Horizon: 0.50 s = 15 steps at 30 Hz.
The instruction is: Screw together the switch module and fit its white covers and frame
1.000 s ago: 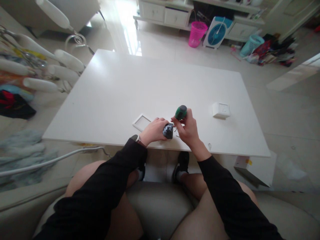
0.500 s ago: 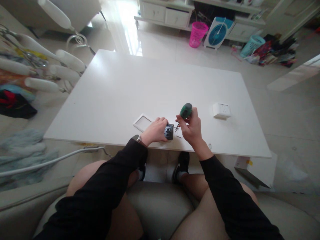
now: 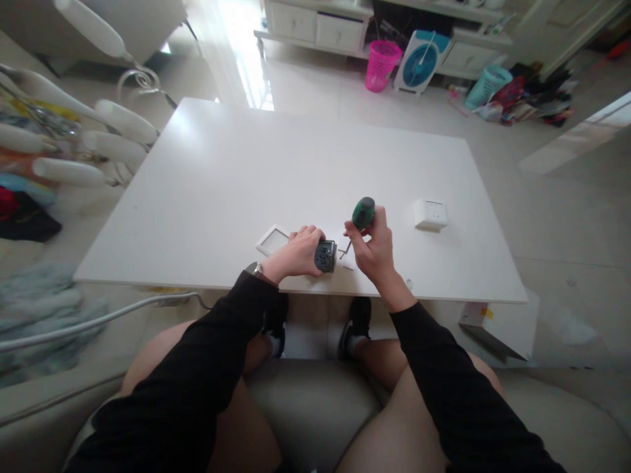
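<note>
My left hand (image 3: pixel 297 255) grips a small dark socket module (image 3: pixel 326 256) with a pale edge, its black back side facing up near the table's front edge. My right hand (image 3: pixel 374 244) is closed around a screwdriver with a green and black handle (image 3: pixel 363 213). Its thin shaft slants down to the left, the tip just right of the module and apart from it. Small white pieces (image 3: pixel 349 262) lie on the table under the tip. A white rectangular frame (image 3: pixel 272 240) lies beside my left hand, partly covered by it.
A white socket box (image 3: pixel 430 214) stands on the right of the white table (image 3: pixel 296 157). A clear round bit (image 3: pixel 409 284) is by the front edge. Beyond are a pink basket (image 3: pixel 382 66), a blue fan (image 3: pixel 419 62) and a cabinet. White rods of a rack (image 3: pixel 125 121) rise at left.
The module has turned slightly in my left hand, showing more of its dark back. The whole view has shifted a little; the screwdriver stays in my right hand.
</note>
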Each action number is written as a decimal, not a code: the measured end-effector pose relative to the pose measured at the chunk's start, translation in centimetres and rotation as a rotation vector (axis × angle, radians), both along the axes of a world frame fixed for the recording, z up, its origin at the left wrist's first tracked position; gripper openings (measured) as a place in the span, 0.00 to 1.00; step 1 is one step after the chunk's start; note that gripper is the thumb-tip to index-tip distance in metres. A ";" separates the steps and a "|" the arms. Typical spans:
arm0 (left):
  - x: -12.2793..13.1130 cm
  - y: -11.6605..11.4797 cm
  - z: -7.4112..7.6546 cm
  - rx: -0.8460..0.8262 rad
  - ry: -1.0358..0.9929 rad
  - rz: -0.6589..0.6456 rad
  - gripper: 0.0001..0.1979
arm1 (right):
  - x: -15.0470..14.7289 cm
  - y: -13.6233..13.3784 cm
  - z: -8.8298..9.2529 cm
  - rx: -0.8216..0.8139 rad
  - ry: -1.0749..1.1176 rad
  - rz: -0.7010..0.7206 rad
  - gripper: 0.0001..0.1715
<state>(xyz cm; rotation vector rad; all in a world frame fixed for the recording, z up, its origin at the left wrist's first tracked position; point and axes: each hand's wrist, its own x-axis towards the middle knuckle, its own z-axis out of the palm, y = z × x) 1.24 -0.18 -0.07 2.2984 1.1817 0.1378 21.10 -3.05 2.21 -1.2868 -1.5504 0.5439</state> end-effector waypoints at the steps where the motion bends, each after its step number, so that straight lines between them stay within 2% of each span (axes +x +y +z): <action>1: -0.3 0.2 0.1 0.005 -0.021 -0.006 0.32 | 0.0 0.0 0.0 -0.005 -0.003 -0.001 0.18; 10: -1.7 0.9 0.4 -0.029 -0.160 -0.108 0.34 | 0.0 0.2 -0.1 -0.016 0.027 0.012 0.19; 15: -1.8 0.9 0.6 -0.009 -0.172 -0.162 0.26 | -0.1 0.2 -0.2 -0.034 0.020 0.014 0.19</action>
